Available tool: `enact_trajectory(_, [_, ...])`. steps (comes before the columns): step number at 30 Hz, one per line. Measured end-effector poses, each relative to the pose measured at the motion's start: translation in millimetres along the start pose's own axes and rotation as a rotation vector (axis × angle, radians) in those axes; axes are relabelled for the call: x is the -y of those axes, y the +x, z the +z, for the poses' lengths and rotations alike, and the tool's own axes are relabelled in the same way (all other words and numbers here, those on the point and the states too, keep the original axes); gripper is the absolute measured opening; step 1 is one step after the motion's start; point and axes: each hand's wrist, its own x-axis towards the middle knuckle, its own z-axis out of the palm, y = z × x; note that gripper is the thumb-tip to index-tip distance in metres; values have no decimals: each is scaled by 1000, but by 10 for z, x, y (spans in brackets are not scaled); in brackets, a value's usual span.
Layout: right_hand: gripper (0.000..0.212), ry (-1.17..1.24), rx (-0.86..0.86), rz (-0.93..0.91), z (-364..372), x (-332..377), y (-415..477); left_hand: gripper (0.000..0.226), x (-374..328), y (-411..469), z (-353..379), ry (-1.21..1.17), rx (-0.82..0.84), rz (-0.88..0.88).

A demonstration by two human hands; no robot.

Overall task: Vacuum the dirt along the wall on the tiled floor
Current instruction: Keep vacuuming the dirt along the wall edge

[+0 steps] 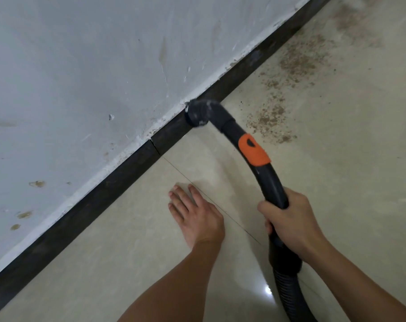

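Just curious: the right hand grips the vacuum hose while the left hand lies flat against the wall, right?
Wrong surface: in the head view the left hand lies flat on the tiled floor; the right hand does grip the vacuum hose.

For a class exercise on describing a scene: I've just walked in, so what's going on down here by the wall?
A person is vacuuming along the wall. The right hand grips the black vacuum tube, whose nozzle sits against the dark skirting board. The left hand rests flat, fingers straight, on the tiled floor. Brown dirt lies on the tiles to the right of the nozzle, further along the wall, not yet picked up.
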Motion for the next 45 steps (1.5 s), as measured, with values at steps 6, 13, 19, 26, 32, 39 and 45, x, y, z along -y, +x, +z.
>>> enact_trajectory(6, [18,-92,-220,124,-391,-507,-52,67,-11,25,3,-11,-41,-10])
enact_trajectory(13, [18,79,-115,68,-140,-287,21,62,-8,-10,-29,9,-19,-14])
enact_trajectory(19, [16,201,-40,-28,188,105,178,65,-24,-12,-53,11,13,-13])
enact_trajectory(26, [14,22,-48,-39,50,19,77,62,-20,6,-79,12,33,4])
enact_trajectory(32, [12,-111,-213,30,-1,-270,101,60,13,-27,-104,-11,42,22])
enact_trajectory(39, [17,-187,-138,-16,409,-98,99,54,960,-237,-325,-161,-29,143])
enact_trajectory(45, [12,-202,-63,-6,631,-99,-262,55,1381,-369,-266,-114,-115,116])
